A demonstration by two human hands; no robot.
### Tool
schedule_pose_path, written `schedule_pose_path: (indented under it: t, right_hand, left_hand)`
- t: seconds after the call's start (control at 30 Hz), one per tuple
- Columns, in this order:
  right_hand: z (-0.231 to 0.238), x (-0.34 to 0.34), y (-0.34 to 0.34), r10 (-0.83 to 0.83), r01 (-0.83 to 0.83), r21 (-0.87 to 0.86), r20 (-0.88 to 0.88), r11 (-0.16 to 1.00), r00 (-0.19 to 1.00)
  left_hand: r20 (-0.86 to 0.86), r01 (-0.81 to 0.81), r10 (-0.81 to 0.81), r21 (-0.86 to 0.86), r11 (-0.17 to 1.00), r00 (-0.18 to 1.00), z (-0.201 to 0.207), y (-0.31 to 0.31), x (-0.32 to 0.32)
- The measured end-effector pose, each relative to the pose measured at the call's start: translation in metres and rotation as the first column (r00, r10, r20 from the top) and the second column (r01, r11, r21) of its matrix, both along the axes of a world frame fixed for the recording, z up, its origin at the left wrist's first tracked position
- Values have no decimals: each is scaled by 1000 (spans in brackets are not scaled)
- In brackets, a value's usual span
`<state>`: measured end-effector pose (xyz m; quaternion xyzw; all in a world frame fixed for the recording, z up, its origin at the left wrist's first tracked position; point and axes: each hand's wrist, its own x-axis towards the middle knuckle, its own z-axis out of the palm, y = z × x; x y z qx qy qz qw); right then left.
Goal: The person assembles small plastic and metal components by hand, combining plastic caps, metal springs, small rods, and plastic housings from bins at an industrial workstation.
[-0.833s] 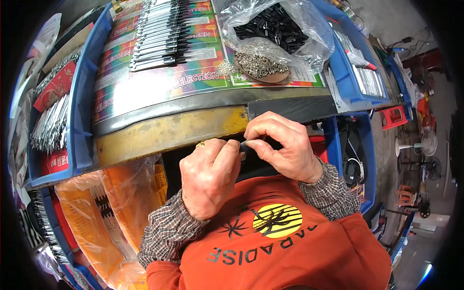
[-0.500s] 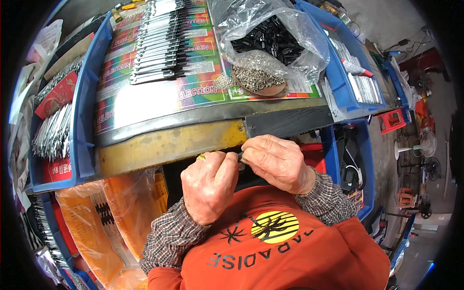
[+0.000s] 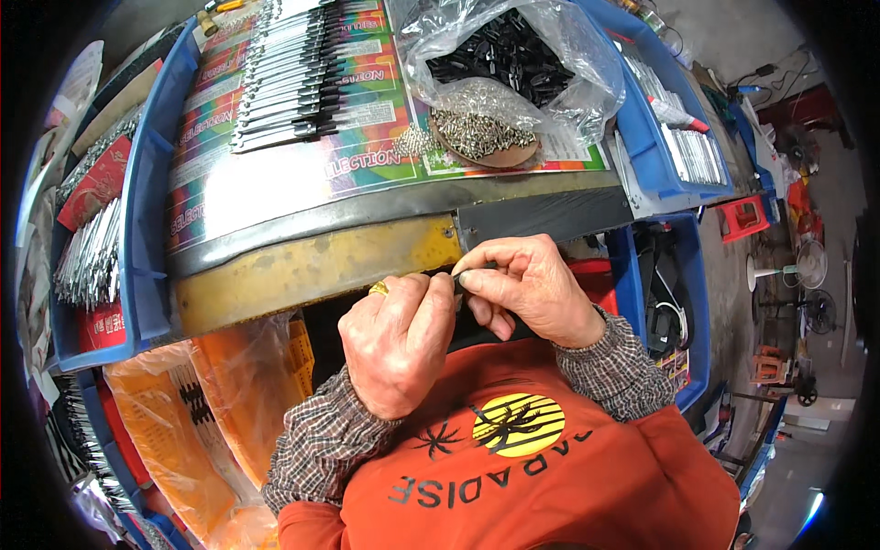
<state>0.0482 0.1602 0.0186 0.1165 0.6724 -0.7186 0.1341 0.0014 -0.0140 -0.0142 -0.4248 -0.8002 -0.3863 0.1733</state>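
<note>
My left hand (image 3: 394, 344) and my right hand (image 3: 536, 289) meet just off the bench's front edge. Between their fingertips is a small black part (image 3: 458, 283), mostly covered by the fingers. The left fingers are curled closed around its lower end. My right thumb and forefinger pinch the top, while the other right fingers hang looser below. Beyond the hands, a row of slim silver pieces with black ends (image 3: 284, 82) lies on the bench. To its right, a clear plastic bag (image 3: 600, 87) holds many black parts (image 3: 504, 60).
Small metal pins (image 3: 481, 136) are heaped on a round brown tray (image 3: 513, 158). Blue bins (image 3: 147, 211) with silver strips (image 3: 92, 252) flank the bench, another blue bin (image 3: 642, 137) at right. An orange plastic-lined crate (image 3: 156, 403) sits lower left. The bench's metal edge (image 3: 321, 270) lies ahead.
My right hand has turned and opened its lower fingers, keeping a thumb-and-forefinger pinch. The black part shows more now. My left hand has barely moved, and the view has shifted slightly.
</note>
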Motion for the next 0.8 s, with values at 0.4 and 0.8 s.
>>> schedule_pose_path:
  t: [0.4,0.8]
  right_hand:
    - [-19,7,-12,-149,148,-17,-97,989,984]
    - [-16,4,-9,-98,95,-42,-64,995,993]
  left_hand:
    - [60,-7,4,53,999,998,-6,3,2]
    - [-42,6,-1,110,994,999,-12,6,-2]
